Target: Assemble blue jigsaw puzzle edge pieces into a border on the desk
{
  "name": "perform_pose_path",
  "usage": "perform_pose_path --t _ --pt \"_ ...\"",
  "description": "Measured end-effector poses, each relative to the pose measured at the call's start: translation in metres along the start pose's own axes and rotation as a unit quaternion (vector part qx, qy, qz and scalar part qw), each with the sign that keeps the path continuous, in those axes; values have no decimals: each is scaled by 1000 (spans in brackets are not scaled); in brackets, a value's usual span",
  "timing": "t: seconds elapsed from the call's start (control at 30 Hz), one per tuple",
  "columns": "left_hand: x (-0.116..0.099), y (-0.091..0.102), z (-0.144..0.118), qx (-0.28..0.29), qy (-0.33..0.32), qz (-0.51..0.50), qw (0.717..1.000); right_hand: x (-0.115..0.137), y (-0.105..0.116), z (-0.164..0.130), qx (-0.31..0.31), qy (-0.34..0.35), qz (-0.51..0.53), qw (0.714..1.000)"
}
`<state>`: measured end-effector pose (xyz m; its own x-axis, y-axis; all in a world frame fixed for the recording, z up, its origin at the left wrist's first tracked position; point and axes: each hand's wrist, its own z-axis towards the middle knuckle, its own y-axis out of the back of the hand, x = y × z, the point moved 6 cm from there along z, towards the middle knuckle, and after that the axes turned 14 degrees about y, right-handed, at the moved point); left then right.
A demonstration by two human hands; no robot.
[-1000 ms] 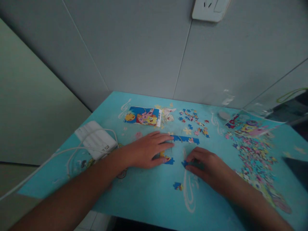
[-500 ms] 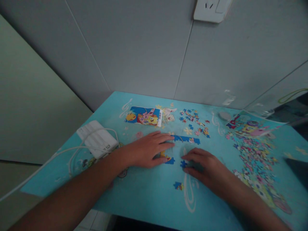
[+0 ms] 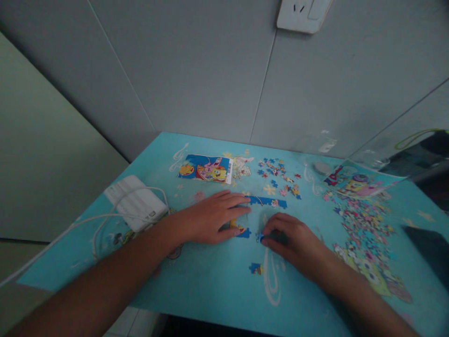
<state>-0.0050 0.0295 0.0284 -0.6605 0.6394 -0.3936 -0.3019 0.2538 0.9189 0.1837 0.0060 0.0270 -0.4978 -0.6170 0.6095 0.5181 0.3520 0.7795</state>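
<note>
My left hand (image 3: 210,217) lies flat, palm down, on the turquoise table (image 3: 210,285), fingers spread over a small joined cluster of puzzle pieces (image 3: 242,230). Its fingertips reach the left end of a joined blue strip of pieces (image 3: 268,201). My right hand (image 3: 291,236) rests just right of the cluster, thumb and forefinger pinching a small blue puzzle piece (image 3: 260,238) against the table. A single loose blue piece (image 3: 255,268) lies nearer to me, in front of both hands.
A picture card (image 3: 205,169) lies at the back. Several loose pieces (image 3: 278,175) sit beside it, and a large heap of pieces (image 3: 365,234) spreads at right beside a clear bag (image 3: 354,180). A white power strip (image 3: 135,202) with cable lies left. The wall stands close behind.
My right hand has slid the small blue piece leftward, toward the cluster under my left hand. My left hand has stayed flat in place.
</note>
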Motion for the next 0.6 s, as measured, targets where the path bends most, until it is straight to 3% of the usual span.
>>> perform_pose_path --t 0.23,0.6 --pt "0 -1 0 3 -1 5 1000 3 -6 6 -36 10 -13 999" --pt "0 -3 0 4 -2 15 1000 6 -7 7 -28 19 -20 999"
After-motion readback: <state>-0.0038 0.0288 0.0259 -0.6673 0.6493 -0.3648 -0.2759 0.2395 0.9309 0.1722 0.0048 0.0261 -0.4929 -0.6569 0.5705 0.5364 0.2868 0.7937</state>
